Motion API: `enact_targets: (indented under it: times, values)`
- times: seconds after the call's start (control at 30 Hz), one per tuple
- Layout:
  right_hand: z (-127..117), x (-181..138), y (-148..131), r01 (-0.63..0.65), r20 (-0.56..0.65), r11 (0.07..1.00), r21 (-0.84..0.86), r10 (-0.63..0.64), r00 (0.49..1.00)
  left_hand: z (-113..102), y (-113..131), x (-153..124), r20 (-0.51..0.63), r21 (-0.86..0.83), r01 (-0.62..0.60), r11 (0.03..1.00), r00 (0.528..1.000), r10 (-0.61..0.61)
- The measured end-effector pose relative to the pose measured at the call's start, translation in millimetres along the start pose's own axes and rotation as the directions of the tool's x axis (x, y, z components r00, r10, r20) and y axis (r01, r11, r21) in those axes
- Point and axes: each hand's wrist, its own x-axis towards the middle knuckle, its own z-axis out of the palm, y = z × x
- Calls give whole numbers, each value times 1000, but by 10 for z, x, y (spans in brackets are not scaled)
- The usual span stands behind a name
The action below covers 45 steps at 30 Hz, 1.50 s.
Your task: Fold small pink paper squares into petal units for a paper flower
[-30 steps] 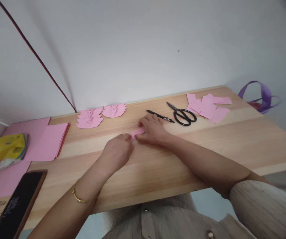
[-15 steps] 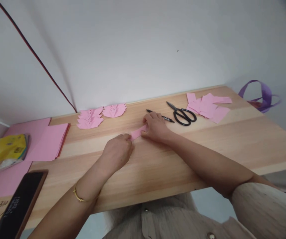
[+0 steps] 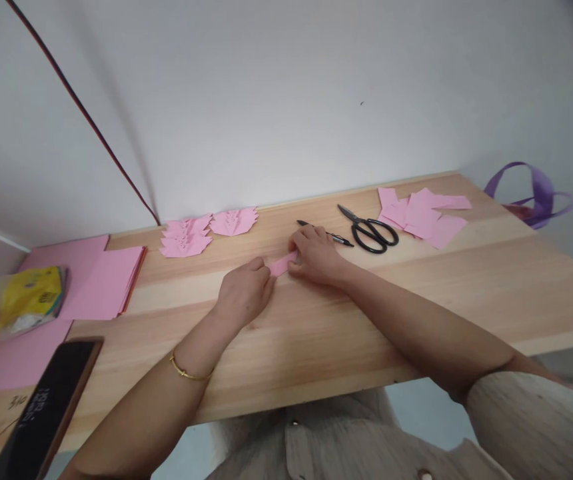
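Between my two hands a small folded strip of pink paper (image 3: 280, 266) lies low on the wooden table. My left hand (image 3: 247, 292) pinches its left end, fingers curled. At the other end, my right hand (image 3: 316, 255) grips the strip with thumb and bent fingers, which cover that part. Just behind the right hand lies a black pen (image 3: 339, 239), partly hidden by the fingers. Black-handled scissors (image 3: 368, 229) rest to the right of the pen, blades pointing up and left.
Cut pink paper pieces (image 3: 424, 215) lie at the back right. Folded, serrated pink shapes (image 3: 185, 237) sit by the wall. On the left are stacked pink sheets (image 3: 109, 283), a yellow packet (image 3: 31, 297) and a phone (image 3: 49, 407). A purple strap (image 3: 541, 190) hangs past the right edge.
The view has shifted slightly, so everything sits a little further right. My left hand has moved slightly up and closer to the right hand; less of the strip shows between them.
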Motion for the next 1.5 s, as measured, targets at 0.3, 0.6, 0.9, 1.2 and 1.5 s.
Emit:
enact_targets:
  times: [0.3,0.6,0.9,1.2,1.5]
  values:
    - [-9,4,2,-3,17,1000,-11,3,1000,130,-155,72,-131,-204,-91,975,989,65]
    - [16,25,20,-4,14,1000,29,4,1000,175,-256,98,-179,-161,-334,929,935,305]
    - [-8,19,12,-7,28,1000,18,6,1000,127,-287,87,-137,-163,-345,924,936,325]
    - [4,22,25,-5,26,1000,16,4,1000,74,-396,64,-100,-260,-380,888,925,366]
    - [-8,24,24,-4,26,1000,23,3,1000,1,-449,34,-104,-338,-415,844,908,405]
